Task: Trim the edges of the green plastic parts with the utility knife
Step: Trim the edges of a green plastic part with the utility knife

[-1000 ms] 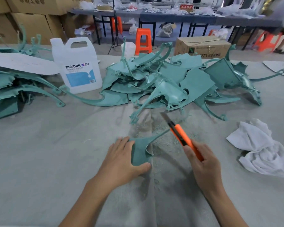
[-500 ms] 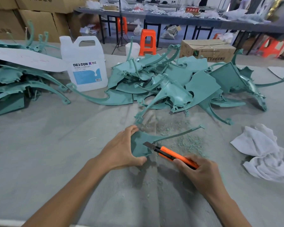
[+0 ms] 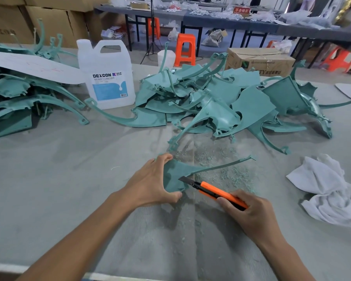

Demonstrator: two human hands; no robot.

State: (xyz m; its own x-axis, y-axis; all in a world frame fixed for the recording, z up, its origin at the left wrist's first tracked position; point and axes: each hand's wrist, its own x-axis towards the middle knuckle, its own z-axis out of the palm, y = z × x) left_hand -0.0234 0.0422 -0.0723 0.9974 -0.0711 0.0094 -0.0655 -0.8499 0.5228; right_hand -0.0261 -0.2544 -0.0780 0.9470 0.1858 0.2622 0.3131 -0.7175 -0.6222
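The left hand point(image 3: 150, 183) grips a green plastic part point(image 3: 175, 173) by its broad end, thumb on the near edge, fingers curled over the far edge. Just right of it, the right hand point(image 3: 249, 216) clamps the orange utility knife point(image 3: 219, 193), blade touching the part's right edge. Green shavings point(image 3: 221, 169) lie just beyond the knife; a pile of green parts point(image 3: 211, 102) sits farther beyond both hands.

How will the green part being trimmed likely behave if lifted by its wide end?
Probably light: the left hand holds the green part with just thumb and fingertips. Its thin arm, much slimmer than the wide end, would likely flex and wobble. The wide end looks thin, so it may bend if squeezed.
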